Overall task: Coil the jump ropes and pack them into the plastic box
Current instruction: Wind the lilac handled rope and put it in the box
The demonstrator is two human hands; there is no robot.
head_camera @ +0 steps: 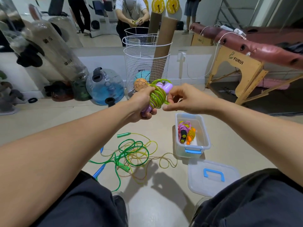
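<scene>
1. Our left hand (142, 104) grips the lime-green translucent jump rope with lilac plastic handles (158, 95); its fingers curl round the handle ends and the wound coils, held up in front of us above the floor.
2. Our right hand (183, 100) pinches a loose loop of that same rope between thumb and forefinger, just beside the coils, the other fingers bent.
3. The clear rectangular plastic box with blue latches (205, 136) stands open on the pale floor, below and to the right of our hands.
4. Inside it lie a coiled pink rope with black-and-yellow handles (184, 131) and, touching it, a coiled orange rope with orange handles (191, 135).
5. The clear box lid with a blue handle (213, 179) lies flat on the floor, nearer us than the box.
6. A loose tangle of green and yellow ropes with green and blue handles (133, 153) sprawls on the floor left of the box.
7. A white wire-mesh basket (146, 69) holding brown cardboard tubes stands beyond our hands, against a wall mirror.
</scene>
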